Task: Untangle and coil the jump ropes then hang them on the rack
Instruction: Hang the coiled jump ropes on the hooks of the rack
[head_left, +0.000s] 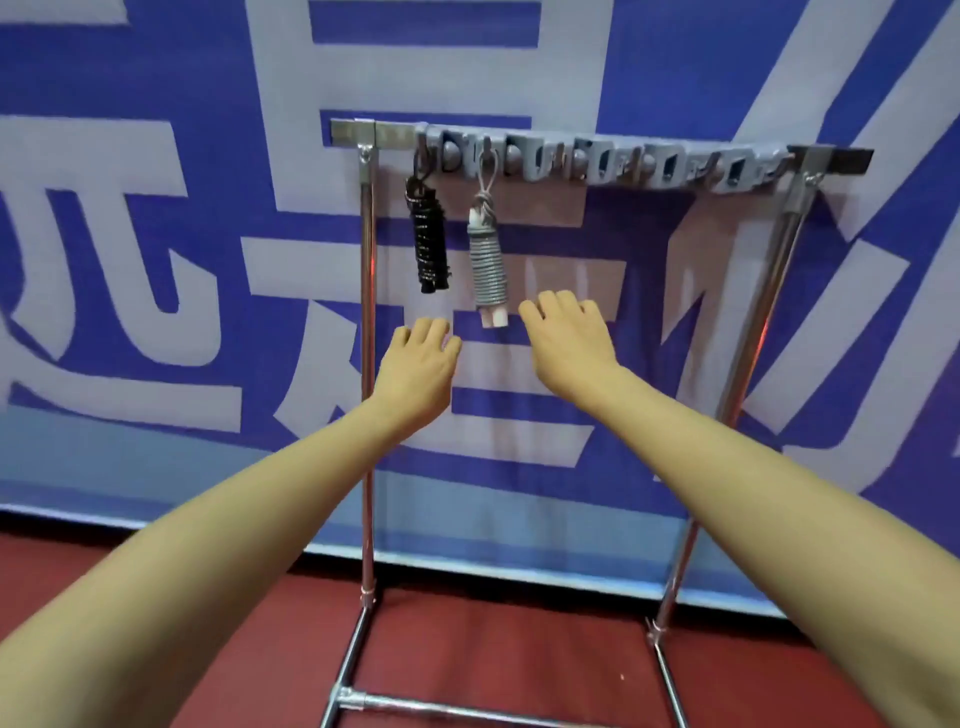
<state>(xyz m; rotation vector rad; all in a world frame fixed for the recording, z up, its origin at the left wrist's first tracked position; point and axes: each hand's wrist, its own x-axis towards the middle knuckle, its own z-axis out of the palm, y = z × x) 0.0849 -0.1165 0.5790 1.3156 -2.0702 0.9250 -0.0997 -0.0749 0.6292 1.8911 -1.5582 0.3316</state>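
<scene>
Reading from the left upright of the rack (367, 312): the left hand (418, 369) is hovering just right of that upright, well below the hook strip (597, 166), with fingers loosely bent and holding nothing. Above it the black rope (428, 239) is hanging from the rack's first hook, wound tight round its own handles so that no loops are trailing. On the next hook the grey rope (487, 260) is hanging by a short loop, likewise bound into a compact bundle (white handle ends are showing at the bottom). The right hand (569, 348) is hovering just right of that bundle's lower end, clear of it, with fingers relaxed and gripping nothing. The remaining hooks toward the rack's right upright are carrying nothing. Judgement: both ropes in view are coiled and hung, and the hands appear to be flanking the grey bundle to check that it is hanging true. Whether further ropes are waiting cannot be told.
</scene>
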